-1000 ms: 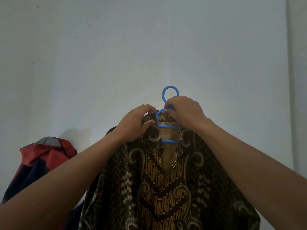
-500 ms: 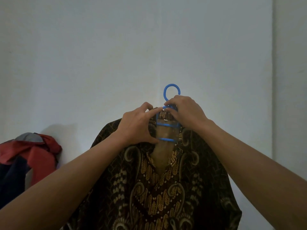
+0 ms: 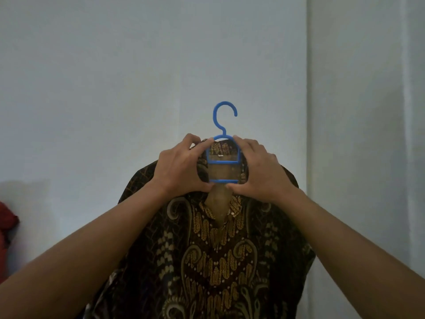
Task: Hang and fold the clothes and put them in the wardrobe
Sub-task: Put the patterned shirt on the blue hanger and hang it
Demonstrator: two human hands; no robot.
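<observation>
Firstly, at the far left edge, a red garment [image 3: 7,223] is showing only in part against the pale wall [image 3: 92,77], well apart from the work at centre. Moving right, the person's left hand [image 3: 178,168] is gripping the left side of the collar of a brown batik shirt [image 3: 213,256], its fingers curling closed on the fabric beside the frame of a blue plastic hanger [image 3: 223,157]. The shirt is hanging on that hanger in front of the wall, held up at centre frame, its patterned front facing the camera and its neck opening lying open below the hanger's lower bar. The hanger's hook is standing upright above both hands and is catching on nothing. To the right, the right hand [image 3: 261,171] is mirroring the left, its fingers clamping on the collar's right side, with the thumb pressing just under the lower bar. Further right, a vertical corner line [image 3: 307,88] is running down the wall.
</observation>
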